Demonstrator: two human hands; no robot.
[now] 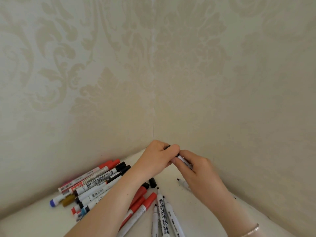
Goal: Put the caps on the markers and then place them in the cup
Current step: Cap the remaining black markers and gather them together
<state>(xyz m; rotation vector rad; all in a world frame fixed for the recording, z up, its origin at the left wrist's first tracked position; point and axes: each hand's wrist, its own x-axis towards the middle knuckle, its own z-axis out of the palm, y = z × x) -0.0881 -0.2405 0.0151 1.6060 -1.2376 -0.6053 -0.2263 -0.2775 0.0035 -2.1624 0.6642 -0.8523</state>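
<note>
My left hand (pixel 156 157) and my right hand (pixel 193 170) meet above the far corner of the white table (pixel 201 218). The left hand grips a black cap (pixel 168 146), of which only a sliver shows. The right hand grips a white marker (pixel 183 160) whose end points into the left hand. Where cap and marker join is hidden by my fingers. A pile of capped markers (pixel 95 183) lies at the left. Uncapped black whiteboard markers (pixel 163 212) lie at the bottom centre. A loose black cap (pixel 152 182) rests beside my left forearm. No cup is in view.
Two patterned wallpapered walls (pixel 153 82) meet in a corner right behind my hands. Red markers (pixel 140 200) lie partly under my left forearm. One uncapped marker (pixel 183 183) pokes out from beneath my right hand. A thin bracelet (pixel 251 230) sits on my right wrist.
</note>
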